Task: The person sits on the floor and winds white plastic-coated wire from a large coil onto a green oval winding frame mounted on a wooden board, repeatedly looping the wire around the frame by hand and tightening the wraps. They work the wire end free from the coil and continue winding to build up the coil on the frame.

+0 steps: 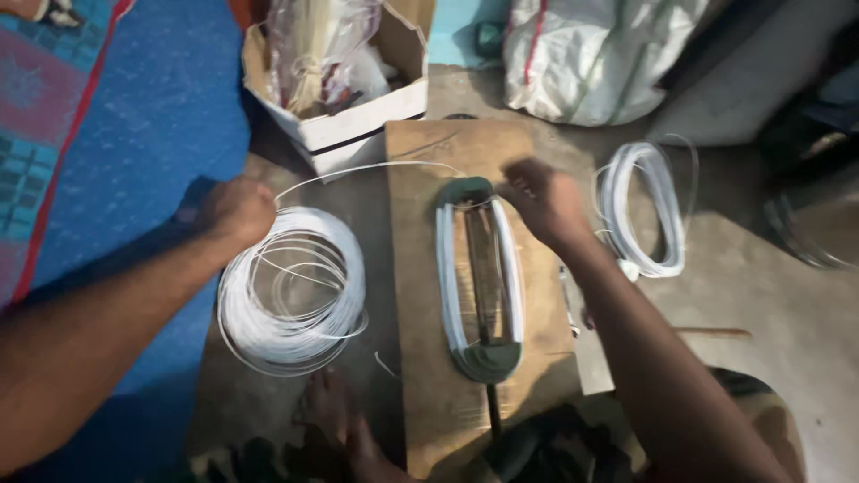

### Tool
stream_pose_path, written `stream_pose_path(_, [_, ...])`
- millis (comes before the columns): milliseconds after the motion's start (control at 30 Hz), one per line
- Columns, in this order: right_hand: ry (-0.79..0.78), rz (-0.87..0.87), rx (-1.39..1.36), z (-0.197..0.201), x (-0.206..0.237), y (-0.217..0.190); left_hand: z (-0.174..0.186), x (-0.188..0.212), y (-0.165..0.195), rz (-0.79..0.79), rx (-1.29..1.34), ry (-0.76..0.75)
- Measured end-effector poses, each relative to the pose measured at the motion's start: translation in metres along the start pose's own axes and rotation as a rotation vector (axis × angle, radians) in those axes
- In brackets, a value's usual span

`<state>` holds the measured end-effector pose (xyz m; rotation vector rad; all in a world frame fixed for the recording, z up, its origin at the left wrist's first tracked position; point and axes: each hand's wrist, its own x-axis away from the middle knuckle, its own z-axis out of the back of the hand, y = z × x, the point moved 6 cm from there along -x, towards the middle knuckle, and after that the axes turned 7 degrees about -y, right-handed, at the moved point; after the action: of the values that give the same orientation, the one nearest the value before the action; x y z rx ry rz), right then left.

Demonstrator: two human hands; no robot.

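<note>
My left hand (234,212) rests closed on the far left edge of a large loose coil of white cord (293,291) lying on the floor. A strand of that cord (358,170) runs from this hand across to my right hand (541,199). My right hand pinches the strand at the far end of an oblong dark green winding frame (488,362) set on a wooden board (429,394). White cord (445,277) is wrapped lengthwise around the frame. My feet (335,420) show at the bottom beside the board.
A second, finished white coil (644,219) lies right of the board. An open cardboard box (358,125) with plastic-wrapped material stands behind it, next to a white sack (591,54). A blue patterned cloth (134,107) covers the left. A round metal vessel (819,224) sits far right.
</note>
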<state>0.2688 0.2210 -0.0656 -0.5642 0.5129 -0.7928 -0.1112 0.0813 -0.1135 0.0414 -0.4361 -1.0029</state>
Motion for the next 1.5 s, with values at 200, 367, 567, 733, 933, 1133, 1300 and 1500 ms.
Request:
stream_pose_path(200, [-0.104, -0.785, -0.072, 0.072, 0.158, 0.123, 0.026, 0.037, 0.065, -0.373, -0.198, 0.404])
stream_pose_path(367, [-0.084, -0.85, -0.009, 0.053, 0.177, 0.151, 0.071, 0.094, 0.195, -0.807, -0.199, 0.134])
stream_pose_path(567, [-0.135, -0.91, 0.324, 0.043, 0.181, 0.132, 0.059, 0.241, 0.28, -0.954, -0.387, -0.462])
stream_pose_path(733, [-0.196, -0.935, 0.36, 0.042, 0.201, 0.148, 0.027, 0.339, 0.262, -1.209, -0.688, -0.638])
stream_pose_path(933, [-0.376, -1.0, 0.44, 0.005, 0.2, 0.169, -0.02, 0.336, 0.257, -1.221, -0.66, -0.551])
stream_pose_path(1133, [-0.493, -1.006, 0.407, -0.026, 0.205, 0.196, -0.019, 0.294, 0.25, -1.013, -0.628, -0.823])
stream_pose_path(1300, [-0.116, -1.042, 0.381, 0.008, 0.202, 0.231, -0.018, 0.25, 0.26, -0.739, -0.643, -0.906])
stream_pose_path(1500, [-0.085, -1.123, 0.468, 0.016, 0.194, 0.24, -0.056, 0.174, 0.29, -0.995, -0.613, -0.625])
